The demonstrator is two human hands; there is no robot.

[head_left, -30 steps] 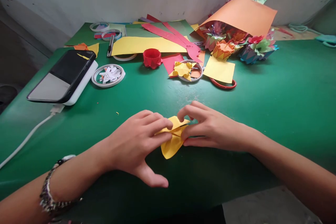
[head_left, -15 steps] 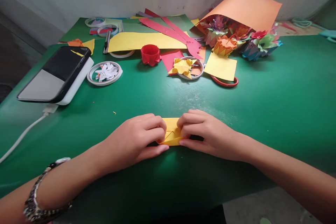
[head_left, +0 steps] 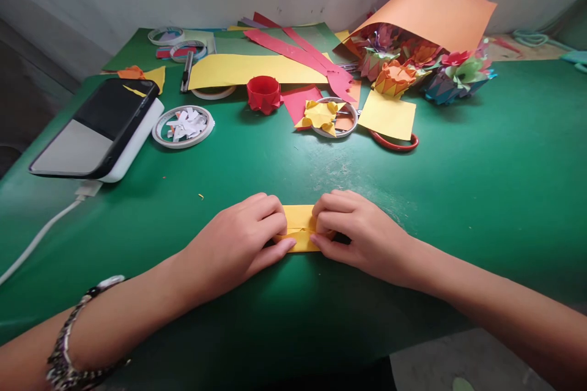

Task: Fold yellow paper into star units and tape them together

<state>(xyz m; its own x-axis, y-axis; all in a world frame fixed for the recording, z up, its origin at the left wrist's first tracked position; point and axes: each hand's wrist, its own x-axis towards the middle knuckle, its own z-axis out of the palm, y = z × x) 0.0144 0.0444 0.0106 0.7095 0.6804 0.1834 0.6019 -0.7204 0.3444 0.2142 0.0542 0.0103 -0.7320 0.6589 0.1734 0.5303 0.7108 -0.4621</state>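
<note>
Flatter than in the earlier frame, the near flap (head_left: 301, 242) of a yellow folded paper (head_left: 300, 217) now lies almost level on the green table (head_left: 458, 189), lower centre of the frame. Its middle seam runs left to right between the left hand (head_left: 245, 235) and right hand (head_left: 362, 229), equally close, each with bent fingers and thumb clamped on its own side.

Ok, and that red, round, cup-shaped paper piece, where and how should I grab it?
I'd probably pinch the red, round, cup-shaped paper piece by its near wall, coming from above on the near side: it stands upright with its mouth open, and the long yellow paper strip lies behind it.
</note>
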